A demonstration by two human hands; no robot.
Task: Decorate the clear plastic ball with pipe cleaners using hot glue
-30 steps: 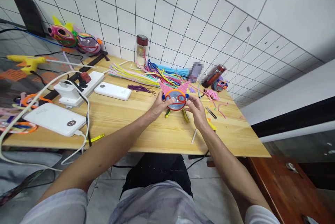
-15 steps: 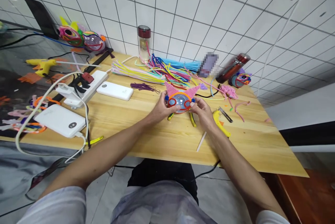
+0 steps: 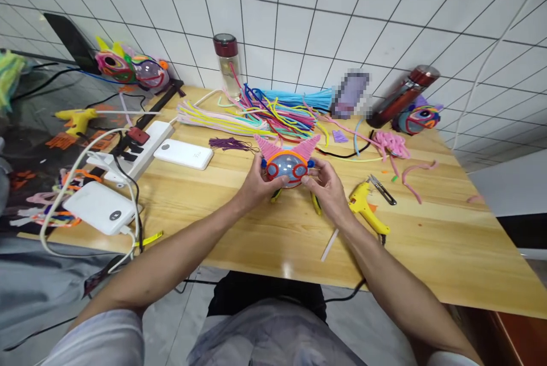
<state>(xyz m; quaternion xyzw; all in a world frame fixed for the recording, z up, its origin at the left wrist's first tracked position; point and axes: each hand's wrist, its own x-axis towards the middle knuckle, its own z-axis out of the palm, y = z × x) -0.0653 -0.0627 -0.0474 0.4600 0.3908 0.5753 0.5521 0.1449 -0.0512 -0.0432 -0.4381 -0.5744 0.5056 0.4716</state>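
Between my two hands is a clear plastic ball decorated with pipe cleaners (image 3: 287, 164), with pink pointed ears, an orange band, red rings like eyes and blue knobs at the sides. My left hand (image 3: 261, 181) grips its left side, thumb low on the front. On the opposite side my right hand (image 3: 325, 184) grips it the same way. Partly hidden behind and below the ball are yellow-and-black handles (image 3: 316, 204) of some tool. To the right of my right hand lies a yellow glue gun (image 3: 366, 206), beside small thread snips (image 3: 383, 189).
Bundles of pipe cleaners (image 3: 282, 112) lie along the tiled wall near a glass bottle (image 3: 227, 64) and a red thermos (image 3: 404, 95). A power strip (image 3: 147, 152) and white power banks (image 3: 183, 154) with cables occupy the left. Another glue gun (image 3: 79, 120) and finished decorated balls (image 3: 149, 72) are farther left.
The view has shifted slightly. Both hands still hold the decorated ball, which now sits a little lower and is tilted slightly differently. More of the right glue gun shows.
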